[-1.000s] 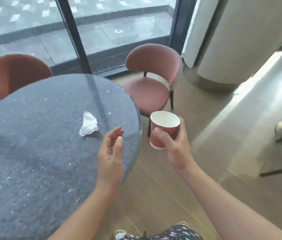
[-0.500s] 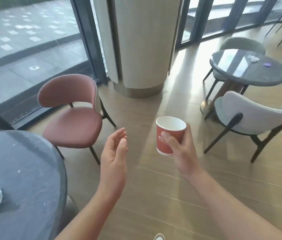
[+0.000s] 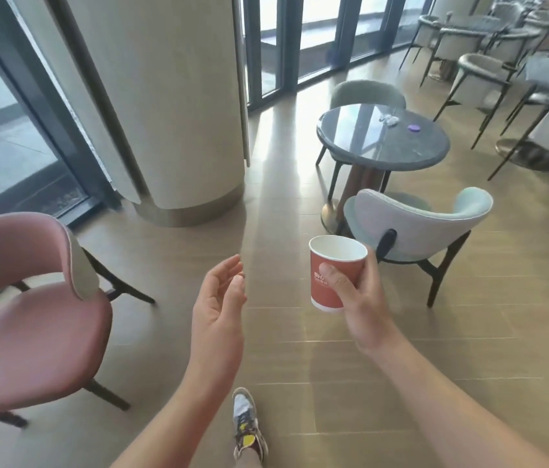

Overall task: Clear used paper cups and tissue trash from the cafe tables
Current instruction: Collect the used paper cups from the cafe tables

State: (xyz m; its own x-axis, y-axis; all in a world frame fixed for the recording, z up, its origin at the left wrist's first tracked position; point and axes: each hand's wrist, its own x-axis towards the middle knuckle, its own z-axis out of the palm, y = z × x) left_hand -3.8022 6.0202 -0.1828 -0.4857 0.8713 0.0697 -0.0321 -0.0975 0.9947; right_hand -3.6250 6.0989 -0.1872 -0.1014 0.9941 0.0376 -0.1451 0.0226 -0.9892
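Our left hand (image 3: 219, 309) hangs w/ fingers relaxed and spread, holding nothing. Our right hand (image 3: 361, 309) grips the red cup (image 3: 330, 275), upright, over the floor. Ahead, a round surface (image 3: 384, 157) carries a crumpled tissue (image 3: 389, 119) near a purple disc (image 3: 414, 128).

Sunlit cafe interior. Wide cream column (image 3: 172, 106) with a metal band at its foot, on a pale wood-plank floor (image 3: 300, 349). Left of the column, dark-framed full-height windows (image 3: 3, 130); right of it, glass doors (image 3: 317, 38), bright streaks of light on the planks below. Nearer than the column, to its left, a pink cushioned chair (image 3: 30, 315). To its right, a round grey table (image 3: 384, 143) between two pale blue-grey chairs (image 3: 418, 224); further right, more pale seating (image 3: 482, 72).
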